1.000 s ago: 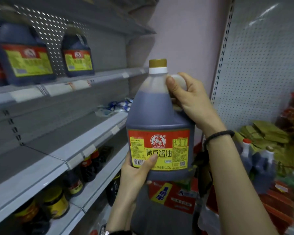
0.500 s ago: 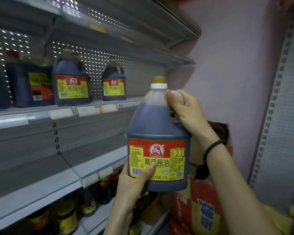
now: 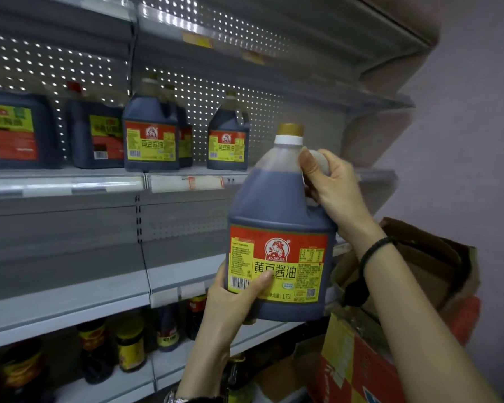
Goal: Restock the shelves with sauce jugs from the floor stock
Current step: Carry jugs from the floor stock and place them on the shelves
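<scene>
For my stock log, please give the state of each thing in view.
Dark sauce jug with gold cap: capped, upright, held in the air.
Left hand: holds the jug's bottom.
Right hand: grips the jug's handle.
Brown cardboard box: flaps open.
Grey metal upper shelf: partly stocked.

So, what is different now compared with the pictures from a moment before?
The jug was carried closer to the shelf where matching jugs stand, and the view turned up toward it. Nothing was taken or released: the right hand holds the handle as before, the left hand supports the bottom.
</scene>
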`<state>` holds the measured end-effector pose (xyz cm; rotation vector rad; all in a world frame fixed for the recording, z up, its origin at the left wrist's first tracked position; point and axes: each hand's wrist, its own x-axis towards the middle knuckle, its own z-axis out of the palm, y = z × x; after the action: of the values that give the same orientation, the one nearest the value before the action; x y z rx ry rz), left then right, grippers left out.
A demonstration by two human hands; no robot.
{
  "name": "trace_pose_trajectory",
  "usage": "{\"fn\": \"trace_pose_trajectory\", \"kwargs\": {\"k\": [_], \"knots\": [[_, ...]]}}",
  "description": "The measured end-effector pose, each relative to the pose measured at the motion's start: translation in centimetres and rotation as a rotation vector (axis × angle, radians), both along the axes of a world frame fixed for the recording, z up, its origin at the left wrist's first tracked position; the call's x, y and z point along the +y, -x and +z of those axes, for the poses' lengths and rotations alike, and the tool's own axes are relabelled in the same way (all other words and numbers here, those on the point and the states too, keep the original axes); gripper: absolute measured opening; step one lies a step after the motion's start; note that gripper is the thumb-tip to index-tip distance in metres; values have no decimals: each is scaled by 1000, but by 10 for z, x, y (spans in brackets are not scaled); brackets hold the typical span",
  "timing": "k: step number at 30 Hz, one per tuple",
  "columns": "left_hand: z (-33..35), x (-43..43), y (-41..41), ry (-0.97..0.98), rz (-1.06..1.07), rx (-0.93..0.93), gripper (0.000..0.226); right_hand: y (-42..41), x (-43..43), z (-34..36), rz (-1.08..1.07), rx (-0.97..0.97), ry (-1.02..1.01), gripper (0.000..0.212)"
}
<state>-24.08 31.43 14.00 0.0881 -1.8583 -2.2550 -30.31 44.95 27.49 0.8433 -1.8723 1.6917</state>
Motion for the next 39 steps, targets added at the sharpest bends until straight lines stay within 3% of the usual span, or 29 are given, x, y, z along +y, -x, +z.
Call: {"fn": "trace_pose_trajectory", "kwargs": {"k": [3,7,13,18,23,34,39], "knots": [[-5,1,15,11,24,-7,34,18,0,-4,37,-12,3,19],[-8,-3,39,7,5,-21,45,45,-4,-9,36,0,-10,17],[4,-14,89,52,-35,27,30,84,-11,0,19,17,62,17],[18,-12,132,86,-69,44,60,121,-9,18,-22,17,55,16],[29,-7,176,148,-86,56,51,169,-4,29,-12,55,38,15],[74,23,320,277,47,132,73,323,26,76,112,109,34,30],[105,37,392,332,95,157,48,395,42,100,160,87,108,31]]}}
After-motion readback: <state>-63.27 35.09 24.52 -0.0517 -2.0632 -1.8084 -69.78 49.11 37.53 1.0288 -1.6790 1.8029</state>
